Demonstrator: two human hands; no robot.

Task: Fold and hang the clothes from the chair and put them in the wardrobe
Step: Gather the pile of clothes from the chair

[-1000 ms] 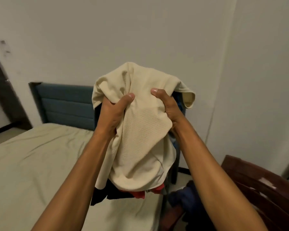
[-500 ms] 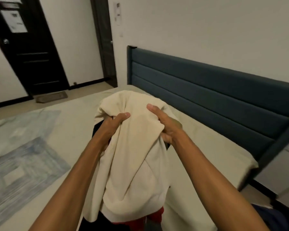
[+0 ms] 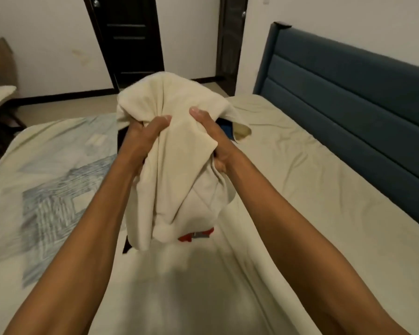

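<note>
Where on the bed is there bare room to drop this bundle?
Both hands, left and right, grip the cream garment bundle above the bed. Bare sheet lies below the bundle and rightward to the blue headboard. The left side carries a patterned blanket.

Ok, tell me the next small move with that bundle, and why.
Probably lower the bundle onto the bare sheet of the bed and let go. Both the left hand and the right hand grip the cream garment wrapped over red and dark clothes, held above the mattress; nothing can be folded while bunched.
</note>
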